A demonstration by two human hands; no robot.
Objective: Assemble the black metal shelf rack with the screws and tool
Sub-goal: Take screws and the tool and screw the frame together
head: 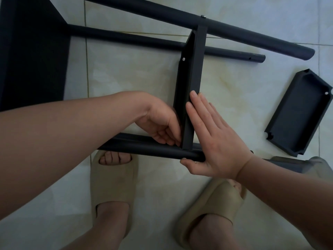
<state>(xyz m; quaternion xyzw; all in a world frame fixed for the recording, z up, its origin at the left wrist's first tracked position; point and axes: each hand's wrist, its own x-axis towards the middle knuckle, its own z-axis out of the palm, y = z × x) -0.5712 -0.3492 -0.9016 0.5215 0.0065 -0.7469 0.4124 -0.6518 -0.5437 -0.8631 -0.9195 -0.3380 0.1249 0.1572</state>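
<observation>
As far as I can judge, the rack is about half built, and it lies on its side on the tiled floor (126,78) just in front of your feet. One small shelf (191,78) stands on its edge between the far pole (162,13) and the near pole (144,147). At the far pole a screw head (203,16) shows just above the shelf, so that end seems fixed. The end at the near pole looks like the one in work. Your right hand (216,141) lies flat against the outer face of the shelf, its fingers (196,109) straight and pressed together, the thumb under the near pole. Your left hand (160,123) reaches into the inner corner with curled fingers (171,139); whether they pinch a screw I cannot tell. A large dark panel (27,51) at the left appears joined to the poles. A third pole (144,39) runs from it behind the shelf, its joint hidden. A second shelf (297,114) lies loose at the right, well apart from the frame, and is not yet mounted. No tool is in view.
</observation>
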